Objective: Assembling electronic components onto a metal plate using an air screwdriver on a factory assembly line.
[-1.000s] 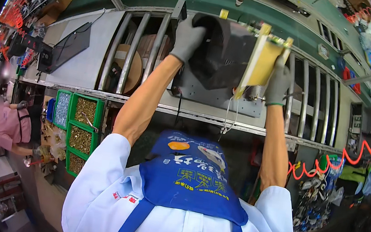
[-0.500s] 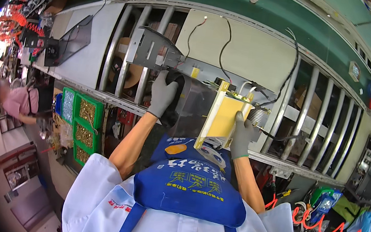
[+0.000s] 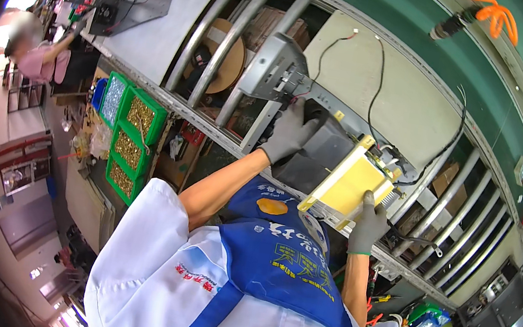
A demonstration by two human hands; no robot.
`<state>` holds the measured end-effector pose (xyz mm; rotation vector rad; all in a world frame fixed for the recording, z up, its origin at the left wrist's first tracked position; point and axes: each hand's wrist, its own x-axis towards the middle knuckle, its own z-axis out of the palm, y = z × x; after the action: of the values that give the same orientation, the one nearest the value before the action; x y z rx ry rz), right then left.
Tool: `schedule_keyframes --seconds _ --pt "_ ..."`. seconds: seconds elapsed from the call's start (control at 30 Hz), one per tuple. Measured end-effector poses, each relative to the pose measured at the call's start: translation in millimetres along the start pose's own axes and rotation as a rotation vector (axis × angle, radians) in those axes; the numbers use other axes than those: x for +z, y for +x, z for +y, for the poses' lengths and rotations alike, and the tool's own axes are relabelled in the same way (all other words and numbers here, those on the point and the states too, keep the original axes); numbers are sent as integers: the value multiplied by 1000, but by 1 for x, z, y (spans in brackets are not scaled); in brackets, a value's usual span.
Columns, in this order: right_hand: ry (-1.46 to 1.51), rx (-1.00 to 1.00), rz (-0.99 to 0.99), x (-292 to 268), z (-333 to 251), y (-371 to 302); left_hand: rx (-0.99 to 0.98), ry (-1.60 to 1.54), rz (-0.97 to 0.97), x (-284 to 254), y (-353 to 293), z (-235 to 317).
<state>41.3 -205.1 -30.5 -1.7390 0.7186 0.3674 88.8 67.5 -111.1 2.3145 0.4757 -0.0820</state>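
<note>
A dark grey box-like housing (image 3: 329, 140) with a yellow panel (image 3: 354, 185) at its right end lies across the near side of a long grey metal chassis (image 3: 276, 64). My left hand (image 3: 290, 132), in a grey glove, is closed over the housing's left end. My right hand (image 3: 370, 228), gloved too, grips the yellow panel's right edge, thumb on its face. Behind the panel, a green circuit board and silvery fins (image 3: 391, 198) show in part. A black cable (image 3: 406, 236) leads off to the right beside my right hand.
The chassis rests on a pale board (image 3: 415, 85) over a roller conveyor (image 3: 448, 205). Green bins (image 3: 129, 149) of small fasteners stand at left. A power driver (image 3: 453, 26) hangs at the far right. A co-worker (image 3: 40, 63) is at far left.
My view has turned, shifting the bench within the picture. The housing and yellow panel now lie flatter and closer to the chassis, with both my hands still on them.
</note>
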Motion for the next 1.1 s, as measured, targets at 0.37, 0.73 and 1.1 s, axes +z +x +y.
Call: schedule_keyframes --seconds 0.37,0.73,1.1 --pt "-135 -41 126 18 2 4 61 -116 -189 11 3 -35" --pt "-419 -139 231 45 16 36 62 -324 -14 -81 -113 8" --pt "-611 -263 141 28 -6 36 -76 -58 -182 -56 -59 -38"
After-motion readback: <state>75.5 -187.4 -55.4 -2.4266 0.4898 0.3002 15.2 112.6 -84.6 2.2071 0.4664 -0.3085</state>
